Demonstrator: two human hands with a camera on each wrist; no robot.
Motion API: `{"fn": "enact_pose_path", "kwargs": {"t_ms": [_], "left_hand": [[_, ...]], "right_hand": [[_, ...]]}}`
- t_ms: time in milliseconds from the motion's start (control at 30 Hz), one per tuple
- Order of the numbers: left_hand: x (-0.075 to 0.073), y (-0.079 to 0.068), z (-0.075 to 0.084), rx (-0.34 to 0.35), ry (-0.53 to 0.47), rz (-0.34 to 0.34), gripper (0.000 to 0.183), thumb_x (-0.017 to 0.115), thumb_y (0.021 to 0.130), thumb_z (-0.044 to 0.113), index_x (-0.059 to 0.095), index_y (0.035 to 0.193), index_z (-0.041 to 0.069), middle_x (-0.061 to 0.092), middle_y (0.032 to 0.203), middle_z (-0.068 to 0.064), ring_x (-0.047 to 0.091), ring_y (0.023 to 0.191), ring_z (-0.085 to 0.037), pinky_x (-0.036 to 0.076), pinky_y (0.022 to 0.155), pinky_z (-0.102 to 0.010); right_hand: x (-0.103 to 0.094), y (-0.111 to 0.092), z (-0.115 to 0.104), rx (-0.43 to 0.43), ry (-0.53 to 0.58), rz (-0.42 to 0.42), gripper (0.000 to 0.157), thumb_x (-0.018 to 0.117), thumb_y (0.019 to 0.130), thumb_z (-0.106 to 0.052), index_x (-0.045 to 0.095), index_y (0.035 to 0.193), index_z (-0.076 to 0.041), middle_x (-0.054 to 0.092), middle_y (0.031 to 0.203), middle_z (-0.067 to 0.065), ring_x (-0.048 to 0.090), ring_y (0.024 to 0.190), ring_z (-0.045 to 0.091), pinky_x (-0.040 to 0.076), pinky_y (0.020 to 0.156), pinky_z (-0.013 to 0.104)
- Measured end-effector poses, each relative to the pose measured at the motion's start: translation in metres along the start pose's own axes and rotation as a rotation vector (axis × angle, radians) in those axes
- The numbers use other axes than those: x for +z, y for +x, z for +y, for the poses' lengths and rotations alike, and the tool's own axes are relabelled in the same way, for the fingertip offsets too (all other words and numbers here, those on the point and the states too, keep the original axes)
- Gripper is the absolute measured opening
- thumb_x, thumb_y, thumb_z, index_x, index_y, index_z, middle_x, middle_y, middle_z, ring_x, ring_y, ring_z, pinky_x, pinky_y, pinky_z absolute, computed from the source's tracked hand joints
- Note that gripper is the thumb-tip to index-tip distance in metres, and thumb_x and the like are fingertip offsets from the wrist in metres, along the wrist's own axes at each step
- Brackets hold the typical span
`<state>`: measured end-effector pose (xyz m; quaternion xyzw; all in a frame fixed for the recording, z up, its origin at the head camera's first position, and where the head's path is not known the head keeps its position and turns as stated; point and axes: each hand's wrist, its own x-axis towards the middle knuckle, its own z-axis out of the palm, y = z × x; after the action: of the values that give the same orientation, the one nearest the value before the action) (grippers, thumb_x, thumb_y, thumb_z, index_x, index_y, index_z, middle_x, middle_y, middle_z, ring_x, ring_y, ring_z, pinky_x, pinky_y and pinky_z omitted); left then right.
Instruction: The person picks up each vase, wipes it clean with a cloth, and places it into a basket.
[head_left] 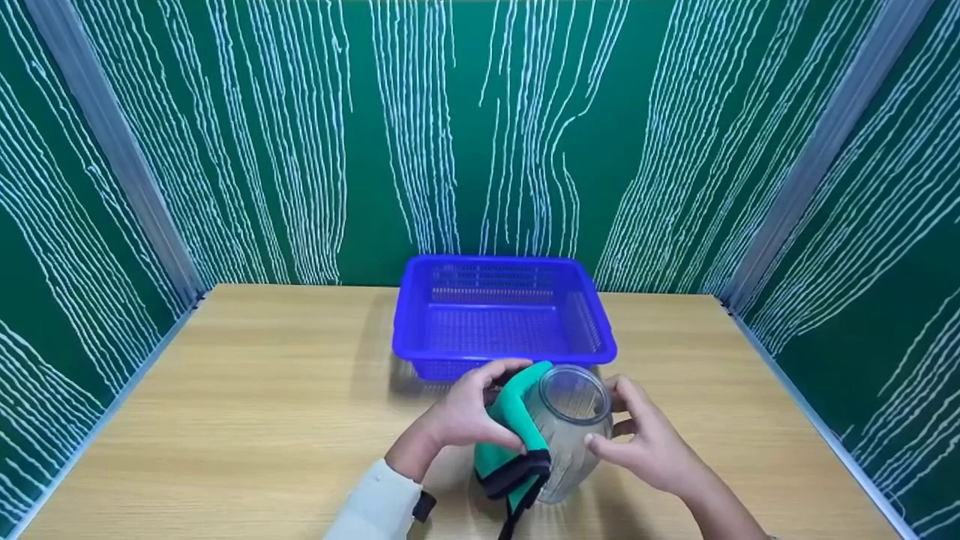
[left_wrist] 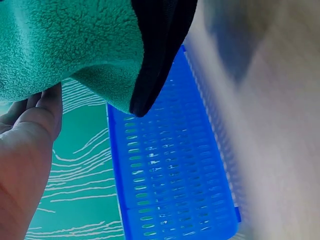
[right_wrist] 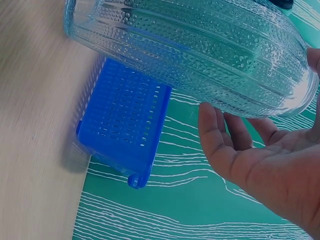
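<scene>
We see a person's two bare hands at work over the near middle of a wood-grain tabletop [head_left: 262,420]. The left hand [head_left: 469,409] grips a green cloth piece [head_left: 514,420], its thumb along the near face and its fingers curled round the far side. In the left wrist view we make out the cloth's fuzzy, towel-like pile and a broad edge in black trim [head_left: 517,472], while the head view shows us a thin black strap [head_left: 512,521] hanging from its lower end. The right hand [head_left: 652,442] holds a clear glass jar [head_left: 574,442] by its right side, thumb on the near face and fingers curled behind. We find the jar roughly upright, its round mouth facing up, but cannot tell whether its base touches the tabletop. The cloth overlaps the jar's left side and reaches almost to its rim. In the right wrist view we see long ribs and small dimples in the glass. Just beyond the hands stands a blue plastic basket [head_left: 480,358] with slotted sides, near the tabletop's back edge. Behind it we look onto green walls [head_left: 360,187] streaked with wavy white lines, with grey posts [head_left: 112,135] at the corners. A pale sleeve [head_left: 375,502] covers the left forearm.
</scene>
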<state>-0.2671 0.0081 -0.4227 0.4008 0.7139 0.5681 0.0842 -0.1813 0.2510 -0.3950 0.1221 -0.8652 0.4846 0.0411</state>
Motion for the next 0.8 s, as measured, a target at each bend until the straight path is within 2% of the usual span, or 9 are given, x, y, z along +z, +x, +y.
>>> {"fn": "enact_pose_path", "kwargs": {"t_ms": [267, 500, 800], "left_hand": [[-0.004, 0.008, 0.012, -0.003, 0.035, -0.015, 0.090, 0.085, 0.049, 0.025, 0.041, 0.128, 0.023, 0.048, 0.121, 0.011, 0.049, 0.107, -0.007, 0.041, 0.091, -0.026], [-0.004, 0.014, 0.021, -0.055, 0.089, -0.028, 0.082, 0.084, 0.051, 0.031, 0.043, 0.122, 0.036, 0.050, 0.118, 0.016, 0.049, 0.105, -0.005, 0.040, 0.091, -0.028], [0.002, 0.015, 0.012, -0.057, 0.084, -0.101, 0.078, 0.077, 0.060, 0.034, 0.036, 0.126, 0.040, 0.050, 0.121, 0.009, 0.047, 0.106, -0.006, 0.037, 0.090, -0.032]], "right_hand": [[0.000, 0.000, 0.001, -0.009, 0.005, -0.013, 0.045, 0.071, 0.071, -0.018, 0.044, 0.107, -0.018, 0.050, 0.103, 0.001, 0.048, 0.094, 0.019, 0.044, 0.073, 0.033], [0.001, 0.001, 0.002, -0.023, -0.002, 0.000, 0.045, 0.071, 0.070, -0.013, 0.045, 0.106, -0.019, 0.050, 0.101, 0.001, 0.048, 0.093, 0.021, 0.045, 0.072, 0.031], [0.003, 0.000, 0.001, -0.027, -0.029, 0.035, 0.046, 0.070, 0.069, -0.010, 0.046, 0.108, -0.017, 0.053, 0.102, -0.001, 0.051, 0.094, 0.018, 0.046, 0.071, 0.030]]}}
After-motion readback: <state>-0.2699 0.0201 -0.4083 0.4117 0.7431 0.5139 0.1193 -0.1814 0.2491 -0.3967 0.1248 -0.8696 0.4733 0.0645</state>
